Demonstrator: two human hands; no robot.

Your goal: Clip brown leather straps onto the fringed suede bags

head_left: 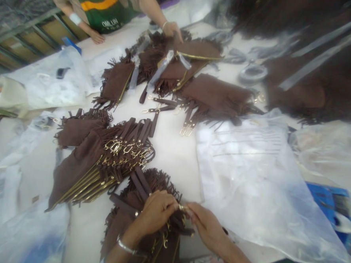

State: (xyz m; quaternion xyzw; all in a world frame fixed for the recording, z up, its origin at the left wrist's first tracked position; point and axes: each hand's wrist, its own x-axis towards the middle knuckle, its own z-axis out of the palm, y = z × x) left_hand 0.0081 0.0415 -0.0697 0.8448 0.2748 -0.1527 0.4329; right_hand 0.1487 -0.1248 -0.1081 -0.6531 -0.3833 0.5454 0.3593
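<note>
My left hand [160, 210], with a silver bangle at its wrist, is closed over a brown fringed pouch [119, 230] at the front of the table. Its thumb and fingers pinch a small gold clasp [181, 207]. From the other side, my right hand [205, 224] pinches the same clasp, so the fingertips of both hands nearly meet. Brown straps [141, 181] stick up behind my left hand. More gold hardware [165, 242] hangs below on the pouch. Just beyond lies a stack of brown pouches [79, 169] with gold zippers and a row of gold-clipped straps [129, 146].
Across the table a co-worker's hand [172, 29] rests on more fringed pouches [200, 50]. Loose straps with clips [159, 108] lie mid-table. A large clear plastic bag [244, 190] covers the right front; other plastic bags [53, 81] lie at left. Dark brown fringed pieces [315, 87] fill the right.
</note>
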